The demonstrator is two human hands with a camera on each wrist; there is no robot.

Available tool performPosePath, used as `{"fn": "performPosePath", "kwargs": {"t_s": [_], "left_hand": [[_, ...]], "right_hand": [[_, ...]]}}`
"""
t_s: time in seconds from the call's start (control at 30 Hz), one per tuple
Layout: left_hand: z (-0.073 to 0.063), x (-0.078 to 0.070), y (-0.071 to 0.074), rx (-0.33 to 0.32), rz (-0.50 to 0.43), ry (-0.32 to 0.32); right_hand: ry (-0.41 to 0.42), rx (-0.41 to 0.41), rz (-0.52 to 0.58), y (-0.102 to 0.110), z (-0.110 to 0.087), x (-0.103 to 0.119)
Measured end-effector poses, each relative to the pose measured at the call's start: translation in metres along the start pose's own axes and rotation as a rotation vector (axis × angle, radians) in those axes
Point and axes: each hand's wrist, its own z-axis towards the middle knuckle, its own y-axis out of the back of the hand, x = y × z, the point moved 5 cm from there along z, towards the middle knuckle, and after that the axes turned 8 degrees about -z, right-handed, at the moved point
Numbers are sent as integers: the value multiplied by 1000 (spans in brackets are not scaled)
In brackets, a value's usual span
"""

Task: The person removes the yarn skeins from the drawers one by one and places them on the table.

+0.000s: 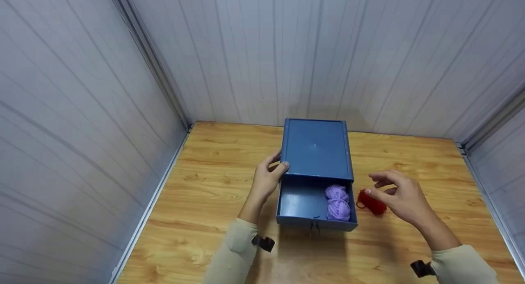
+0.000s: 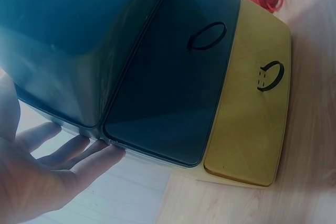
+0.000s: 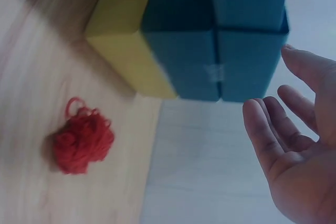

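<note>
A stacked drawer box [image 1: 316, 146] has its blue top drawer [image 1: 301, 200] pulled out. Inside that drawer, toward the right side, lies a skein of purple yarn [image 1: 338, 204]. My left hand [image 1: 266, 177] rests against the left side of the box, its thumb on the top edge; in the left wrist view its fingers are extended along the side. My right hand [image 1: 400, 194] hovers to the right of the box with relaxed fingers and holds nothing. A bundle of red yarn [image 3: 84, 142] lies on the table, partly behind the right hand in the head view.
Under the pulled-out drawer are a shut blue drawer [image 2: 168, 82] and a shut yellow drawer [image 2: 249, 103], each with a black loop pull. The box stands on a wood-grain table [image 1: 213, 169]. Pale panel walls [image 1: 246, 58] enclose the back and sides.
</note>
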Motion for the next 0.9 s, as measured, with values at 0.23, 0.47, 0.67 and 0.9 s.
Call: {"fn": "performPosePath", "kwargs": {"t_s": [0.23,0.47,0.67,0.9], "left_hand": [[1,-2,-1,-3,-3,1],[0,0,-2,-4,5,-5],[-2,0,-2,-8,6,8],[-1,-2,-1,-20,3,7]], "right_hand": [[81,19,31,8,0,33],[132,84,71,2,-4,57],[173,145,40,-8,-7,70],[247,204,-15,-17,-4,80]]}}
